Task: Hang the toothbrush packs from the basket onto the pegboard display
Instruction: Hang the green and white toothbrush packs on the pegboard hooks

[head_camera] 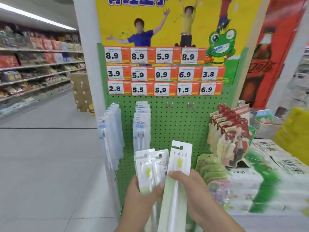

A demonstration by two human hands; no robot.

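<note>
left hand (142, 191) grips spare packs (151, 166) fanned, hang-holes up | right hand (185, 185) pinches one pack (179, 158), raised toward bare hooks (191, 106) on far pegboard (175, 124) | basket unseen

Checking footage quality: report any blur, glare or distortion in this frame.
Head view: wide-angle bending bows the white pillar and shelves; the right edge smears, blurring the yellow bag and stacked cartons; price tags stay legible; the ceiling light glares; both hands look sharp.

Orange price tags (163, 56) sit under a yellow poster (175, 22); stocked shelves (38, 64) stand left.
</note>
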